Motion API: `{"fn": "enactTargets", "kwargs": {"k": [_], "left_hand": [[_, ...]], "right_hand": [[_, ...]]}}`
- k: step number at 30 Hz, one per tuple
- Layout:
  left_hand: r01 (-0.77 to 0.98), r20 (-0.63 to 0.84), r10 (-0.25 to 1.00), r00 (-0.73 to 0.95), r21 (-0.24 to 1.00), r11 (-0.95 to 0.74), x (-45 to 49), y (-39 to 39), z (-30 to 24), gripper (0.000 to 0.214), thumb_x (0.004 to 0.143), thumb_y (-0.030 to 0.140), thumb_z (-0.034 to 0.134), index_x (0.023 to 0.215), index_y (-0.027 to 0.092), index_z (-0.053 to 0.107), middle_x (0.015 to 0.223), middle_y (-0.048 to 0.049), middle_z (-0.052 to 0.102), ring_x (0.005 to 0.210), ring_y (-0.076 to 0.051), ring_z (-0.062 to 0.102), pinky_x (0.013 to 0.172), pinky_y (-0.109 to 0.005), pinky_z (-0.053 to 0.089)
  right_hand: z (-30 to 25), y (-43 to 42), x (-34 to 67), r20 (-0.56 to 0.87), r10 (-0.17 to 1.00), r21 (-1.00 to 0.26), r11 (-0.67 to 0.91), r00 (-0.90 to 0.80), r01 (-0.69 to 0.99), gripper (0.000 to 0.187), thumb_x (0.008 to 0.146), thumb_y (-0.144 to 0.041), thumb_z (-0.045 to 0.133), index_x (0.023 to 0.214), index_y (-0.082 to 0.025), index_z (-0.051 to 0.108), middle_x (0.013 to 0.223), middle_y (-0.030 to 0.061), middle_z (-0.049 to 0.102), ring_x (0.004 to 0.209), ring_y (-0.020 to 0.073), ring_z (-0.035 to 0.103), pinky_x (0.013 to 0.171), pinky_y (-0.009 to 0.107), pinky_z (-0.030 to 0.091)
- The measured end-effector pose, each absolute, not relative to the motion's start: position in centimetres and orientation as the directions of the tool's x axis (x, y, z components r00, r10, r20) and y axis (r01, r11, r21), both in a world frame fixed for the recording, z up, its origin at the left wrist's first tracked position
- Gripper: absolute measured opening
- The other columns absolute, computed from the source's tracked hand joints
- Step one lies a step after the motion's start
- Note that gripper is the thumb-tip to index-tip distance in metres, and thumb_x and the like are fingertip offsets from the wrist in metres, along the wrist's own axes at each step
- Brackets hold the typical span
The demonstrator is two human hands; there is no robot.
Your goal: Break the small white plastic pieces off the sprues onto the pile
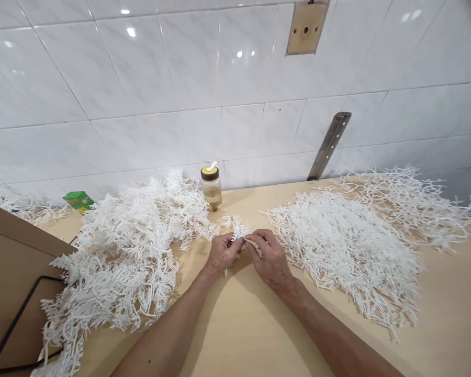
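Note:
My left hand and my right hand meet over the middle of the wooden table, both pinched on one small white plastic branched sprig that sticks up between the fingers. A large heap of the same white branched pieces lies just left of my hands. A flatter spread of white pieces lies to the right.
A small jar with a brown-and-yellow lid stands at the back by the tiled wall. A green box sits at the back left. A brown cardboard sheet lies at the left. A metal bracket leans on the wall.

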State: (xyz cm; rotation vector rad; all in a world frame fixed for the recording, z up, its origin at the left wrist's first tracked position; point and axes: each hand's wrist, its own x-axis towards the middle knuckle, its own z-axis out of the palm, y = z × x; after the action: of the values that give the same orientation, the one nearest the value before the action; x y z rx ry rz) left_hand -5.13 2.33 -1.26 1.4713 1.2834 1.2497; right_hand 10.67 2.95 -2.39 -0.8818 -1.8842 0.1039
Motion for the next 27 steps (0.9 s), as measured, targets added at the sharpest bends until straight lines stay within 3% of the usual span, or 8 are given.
{"fn": "enactTargets", "kwargs": {"k": [9, 14, 27], "left_hand": [[0.222, 0.172, 0.984, 0.050, 0.958, -0.179, -5.0, 2.3, -1.6, 0.044, 0.083, 0.051, 0.058, 0.056, 0.016, 0.054, 0.052, -0.0008, 0.053, 0.051, -0.012, 0.048, 0.051, -0.023, 0.035], [0.224, 0.209, 0.978, -0.018, 0.954, -0.200, -4.9, 2.3, -1.5, 0.038, 0.083, 0.049, 0.060, 0.062, 0.017, 0.056, 0.056, 0.0015, 0.051, 0.054, -0.011, 0.047, 0.053, -0.022, 0.036], [0.292, 0.193, 0.970, -0.149, 0.945, -0.143, -4.6, 2.7, -1.6, 0.031, 0.080, 0.042, 0.062, 0.063, 0.017, 0.057, 0.055, 0.0041, 0.046, 0.053, -0.010, 0.040, 0.053, -0.023, 0.032]], "right_hand": [[-2.3, 3.2, 11.0, 0.746, 0.623, -0.458, 0.736, -0.235, 0.498, 0.015, 0.094, -0.017, 0.050, 0.097, -0.020, 0.064, 0.096, 0.0086, 0.060, 0.084, 0.0182, 0.062, 0.074, 0.032, 0.054], [-2.4, 3.1, 10.6, 0.696, 0.676, -0.497, 0.697, -0.243, 0.517, 0.013, 0.095, -0.015, 0.045, 0.095, -0.019, 0.057, 0.092, 0.0074, 0.060, 0.078, 0.0169, 0.059, 0.072, 0.031, 0.051], [-3.4, 3.3, 10.1, 0.676, 0.681, -0.440, 0.678, -0.280, 0.589, 0.013, 0.094, -0.015, 0.046, 0.087, -0.020, 0.057, 0.082, 0.0040, 0.057, 0.072, 0.0161, 0.056, 0.065, 0.028, 0.045]]}}
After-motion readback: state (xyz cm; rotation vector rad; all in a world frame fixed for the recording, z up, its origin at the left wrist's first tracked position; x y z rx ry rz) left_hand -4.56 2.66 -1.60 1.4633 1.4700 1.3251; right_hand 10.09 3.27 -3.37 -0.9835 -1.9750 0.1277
